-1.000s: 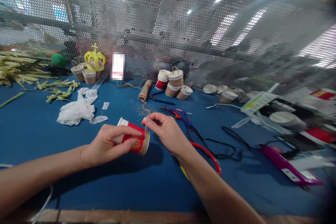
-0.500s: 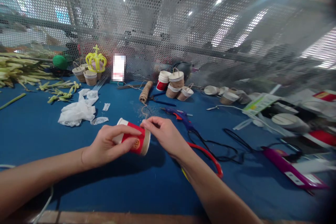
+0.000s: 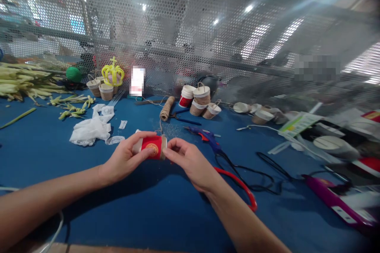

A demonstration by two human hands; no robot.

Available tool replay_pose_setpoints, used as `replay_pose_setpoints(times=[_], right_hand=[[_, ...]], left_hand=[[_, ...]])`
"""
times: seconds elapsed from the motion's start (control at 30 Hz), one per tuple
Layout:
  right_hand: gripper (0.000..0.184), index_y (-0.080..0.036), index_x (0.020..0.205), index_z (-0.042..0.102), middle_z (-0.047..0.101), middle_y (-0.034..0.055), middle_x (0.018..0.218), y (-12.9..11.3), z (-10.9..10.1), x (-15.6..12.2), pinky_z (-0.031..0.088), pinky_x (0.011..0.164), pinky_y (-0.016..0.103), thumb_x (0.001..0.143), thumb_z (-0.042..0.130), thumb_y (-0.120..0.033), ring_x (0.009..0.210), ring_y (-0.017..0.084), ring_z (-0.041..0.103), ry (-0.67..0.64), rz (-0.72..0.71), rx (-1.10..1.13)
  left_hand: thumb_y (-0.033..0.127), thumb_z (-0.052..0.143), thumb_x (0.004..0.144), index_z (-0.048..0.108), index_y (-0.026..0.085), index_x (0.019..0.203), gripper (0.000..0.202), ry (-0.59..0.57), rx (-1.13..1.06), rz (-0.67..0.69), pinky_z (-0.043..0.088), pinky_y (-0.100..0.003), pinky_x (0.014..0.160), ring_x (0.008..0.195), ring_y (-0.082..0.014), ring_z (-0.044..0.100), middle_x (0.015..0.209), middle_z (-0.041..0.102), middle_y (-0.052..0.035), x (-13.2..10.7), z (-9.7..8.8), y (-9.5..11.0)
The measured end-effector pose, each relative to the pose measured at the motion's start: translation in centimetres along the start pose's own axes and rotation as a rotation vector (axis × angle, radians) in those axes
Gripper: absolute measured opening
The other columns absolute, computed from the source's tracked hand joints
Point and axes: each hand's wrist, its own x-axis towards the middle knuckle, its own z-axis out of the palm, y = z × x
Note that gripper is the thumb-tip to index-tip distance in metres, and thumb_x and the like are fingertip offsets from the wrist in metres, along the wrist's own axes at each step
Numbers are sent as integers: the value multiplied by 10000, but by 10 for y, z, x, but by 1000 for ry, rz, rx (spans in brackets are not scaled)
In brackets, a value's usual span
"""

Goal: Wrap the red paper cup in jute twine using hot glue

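Note:
A red-and-white paper cup (image 3: 154,143) with a gold round emblem lies sideways in my left hand (image 3: 126,156), fingers over the top and thumb across the front. Brown twine is wound round the cup's right end. From that end the twine (image 3: 161,126) runs up to a twine spool (image 3: 167,108) on the table. My right hand (image 3: 188,160) is closed at the cup's right end, thumb and forefinger pinched against its rim. Whether a bit of twine sits between those fingertips is hidden.
Behind stand twine-wrapped cups (image 3: 202,95) and a red-and-white cup stack (image 3: 187,95). A blue glue gun (image 3: 208,136) lies right of my hands, near pliers (image 3: 184,119) and a red cable (image 3: 240,184). White lace (image 3: 90,130) sits left; a purple power strip (image 3: 335,201) is far right.
The cup has turned, its emblem now facing me more squarely, and sits more level. My right fingertips moved from the upper side of its right end down along the rim.

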Motion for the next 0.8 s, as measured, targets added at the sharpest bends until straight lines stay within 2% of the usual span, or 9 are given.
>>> replay_pose_setpoints(times=[0.07, 0.13, 0.2, 0.33, 0.43, 0.53, 0.57, 0.67, 0.8], right_hand=[[167, -183, 693, 464, 475, -32, 656, 0, -1, 0, 358, 588, 236, 760, 547, -313, 601, 100, 431, 20, -56, -74], [138, -184, 677, 467, 475, -32, 658, -2, -1, -1, 355, 608, 238, 764, 537, -266, 612, 102, 427, 38, -131, -209], [119, -183, 661, 473, 481, -30, 665, -4, 0, -2, 354, 627, 237, 760, 530, -213, 629, 106, 435, 22, -196, -327], [108, -181, 659, 495, 510, -20, 683, -5, 0, -1, 366, 638, 238, 754, 540, -204, 646, 113, 464, -35, -203, -399], [175, -181, 702, 529, 543, -6, 673, 1, -4, 3, 386, 623, 255, 806, 491, -317, 633, 127, 489, 63, -129, -366], [262, -175, 778, 553, 600, 32, 763, 9, -8, 8, 418, 692, 283, 842, 424, -393, 735, 153, 549, 201, -125, -258], [282, -172, 818, 562, 616, 47, 810, 11, -9, 9, 424, 728, 294, 845, 417, -412, 792, 164, 565, 204, -122, -201], [391, -164, 930, 580, 643, 83, 917, 14, -7, 11, 436, 801, 331, 837, 403, -500, 902, 184, 584, 101, -49, 11], [508, -154, 950, 609, 654, 107, 980, 12, -3, 10, 420, 866, 359, 799, 405, -594, 953, 196, 591, 30, 26, 191]], left_hand=[[316, 621, 746, 501, 164, 1164, 460, 20, -144, -90, 477, -210, 606, 663, -111, 567, 859, 634, -29, 3, 0, -3], [351, 616, 747, 460, 165, 1197, 511, 23, -370, -190, 478, -216, 608, 640, -105, 562, 784, 617, -9, 7, -2, -5], [361, 631, 737, 462, 181, 1194, 519, -27, -526, -291, 470, -210, 586, 610, -98, 562, 746, 615, 3, 11, -3, -7], [332, 696, 681, 550, 148, 1064, 449, -91, -599, -409, 454, -192, 559, 578, -86, 566, 765, 643, -19, 11, -5, -5], [309, 691, 688, 563, 153, 1040, 405, -98, -571, -398, 447, -184, 561, 582, -80, 559, 781, 642, -12, 9, -4, -4], [290, 681, 696, 575, 158, 1035, 379, -142, -495, -347, 431, -177, 554, 576, -75, 534, 757, 632, 3, 7, -3, -2], [290, 674, 700, 581, 158, 1032, 369, -162, -466, -326, 429, -181, 559, 582, -78, 531, 765, 635, 0, 6, -2, -1], [293, 649, 721, 596, 159, 1025, 337, -218, -406, -257, 431, -196, 598, 635, -94, 539, 858, 647, -27, 3, -1, 1], [266, 635, 726, 590, 141, 1031, 332, -255, -408, -234, 442, -209, 631, 670, -104, 546, 886, 646, -44, 0, 1, 3]])
